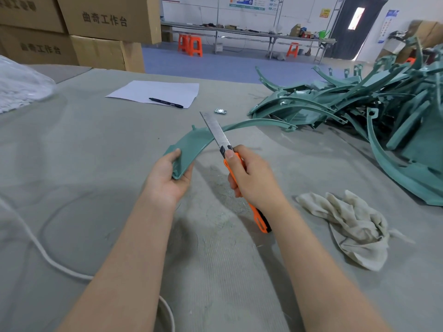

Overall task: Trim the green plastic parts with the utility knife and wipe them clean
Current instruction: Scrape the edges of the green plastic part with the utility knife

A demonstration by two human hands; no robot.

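Note:
My left hand grips the near, wide end of a curved green plastic part, which arcs away to the right above the table. My right hand grips an orange utility knife by its handle. Its long steel blade is extended and lies across the part's upper edge near the middle of the arc. A crumpled beige rag lies on the table to the right of my right forearm.
A big heap of green plastic parts fills the right side of the grey felt-covered table. A sheet of paper with a black pen lies further back. A white cord runs at the left. Cardboard boxes stand behind.

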